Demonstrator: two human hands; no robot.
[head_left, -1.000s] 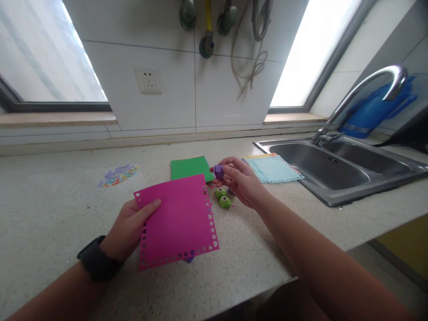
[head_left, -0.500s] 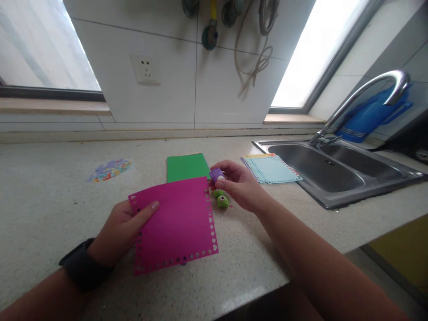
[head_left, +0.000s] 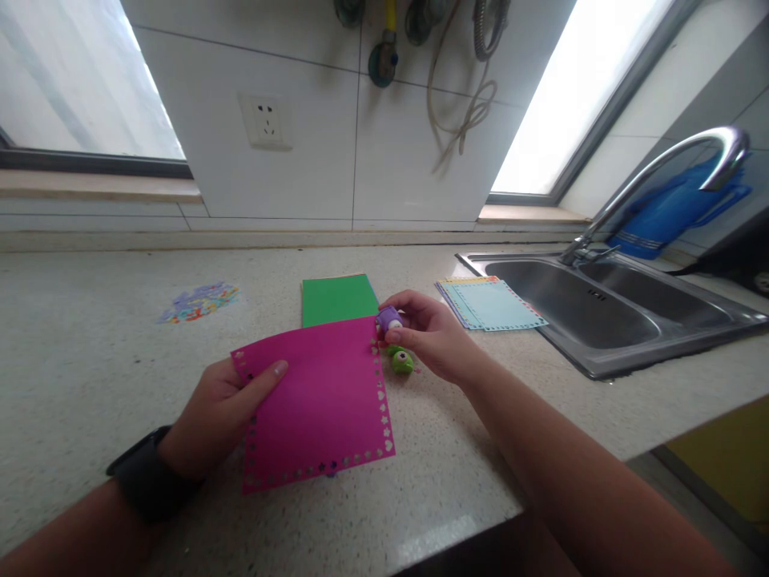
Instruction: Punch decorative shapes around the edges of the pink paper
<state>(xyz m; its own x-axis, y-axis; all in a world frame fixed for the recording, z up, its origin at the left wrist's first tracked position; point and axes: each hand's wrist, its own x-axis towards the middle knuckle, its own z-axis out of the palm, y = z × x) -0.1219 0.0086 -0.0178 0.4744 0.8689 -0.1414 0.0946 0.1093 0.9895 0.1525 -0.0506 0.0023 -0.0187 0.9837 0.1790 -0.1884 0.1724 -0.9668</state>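
My left hand (head_left: 225,409) is closed on the left edge of a magenta sheet of paper (head_left: 324,393), thumb on top. Small hearts, stars and other shapes are punched along its left, bottom and right edges. My right hand (head_left: 429,332) pinches a small purple craft punch (head_left: 389,318) at the sheet's upper right corner. Just below that hand, a green craft punch (head_left: 400,361) lies on the counter. Behind the magenta sheet sits a stack of green paper (head_left: 337,298), partly covered by it. A bit of something bluish peeks out under the sheet's bottom edge.
Punched sheets, light blue on top (head_left: 498,306), lie beside the steel sink (head_left: 589,365) with its faucet (head_left: 654,172). Colourful paper bits (head_left: 201,302) are piled at the left on the speckled counter (head_left: 90,353). The counter's front edge runs close below my right forearm.
The view has shifted slightly. My right hand keeps the purple punch at the paper's upper right edge, and the left hand's grip stays the same.
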